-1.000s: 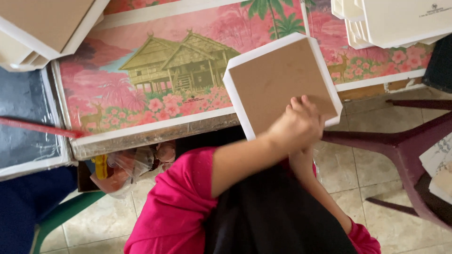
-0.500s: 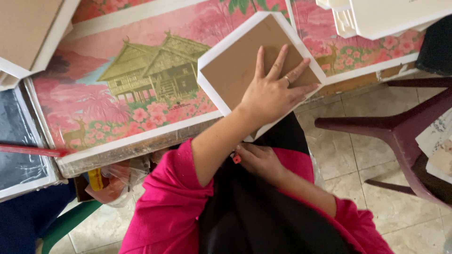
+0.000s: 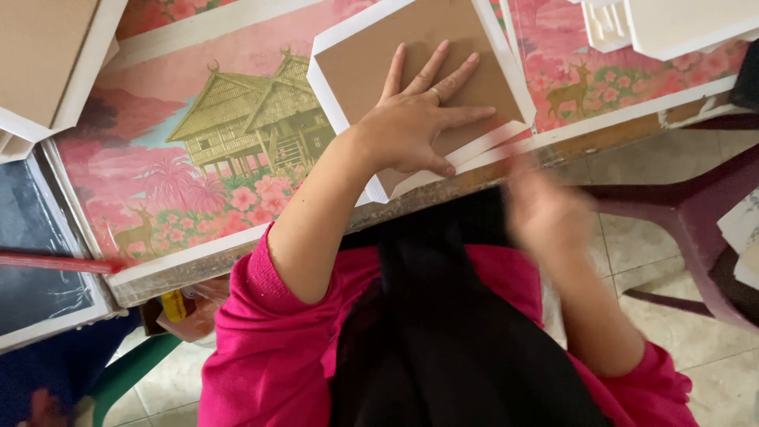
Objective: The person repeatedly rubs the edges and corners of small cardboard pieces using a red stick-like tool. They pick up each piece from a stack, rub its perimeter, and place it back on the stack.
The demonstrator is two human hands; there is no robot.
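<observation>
In the head view, the right hand (image 3: 545,213) is showing only as a blurred shape below the edge of the counter (image 3: 198,265), so I cannot tell whether its fingers are open or closed, or whether it is holding anything. The person's lap is covered by black cloth, and the pink sleeves are partly cut off by the bottom border. At the upper left, a stack of flat boards (image 3: 47,55) is running out of the picture, and at the upper right some white pieces (image 3: 672,24) are also cut off. A red stick (image 3: 55,262) is coming in from the left border, and its far end is not visible.

The left hand (image 3: 419,126) is lying flat on the brown board with a white frame (image 3: 411,63), palm down. Its fingers (image 3: 431,75) are open and spread, pressing on the brown face and not gripping it. The left forearm is reaching up from the pink sleeve over the counter edge. The board is resting tilted on the counter, on the pink cloth with a printed house (image 3: 253,119), and its lower corner is sticking out a little over the counter edge. A dark red plastic chair (image 3: 696,221) is standing on the tiled floor at the right.
</observation>
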